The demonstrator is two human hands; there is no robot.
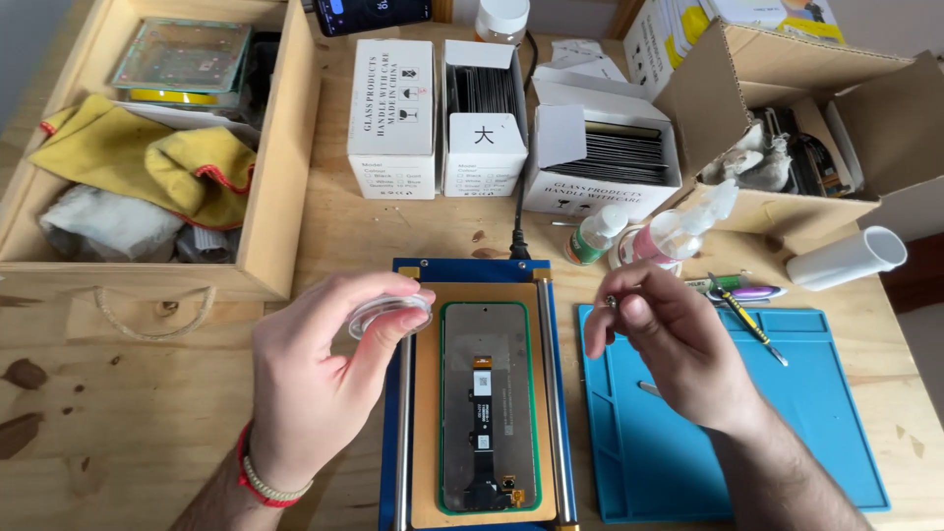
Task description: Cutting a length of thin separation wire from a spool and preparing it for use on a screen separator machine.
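Note:
My left hand (320,379) holds a small round clear spool (390,312) between thumb and fingers, just left of the heating plate. My right hand (669,339) is raised over the blue mat (826,433) with its fingertips pinched together near a tiny metal piece; whether a thin wire runs to the spool I cannot tell. Between the hands a phone screen panel (489,413) with a green rim lies back side up on the tan pad of the blue-framed plate (403,270).
Behind the plate stand white boxes of glass panels (391,118) and a black power cord (519,211). An open wooden drawer (275,167) with a yellow cloth sits at left. Small bottles (593,236), a cardboard box (777,211), a white tube (848,258) and a pry tool (747,320) are at right.

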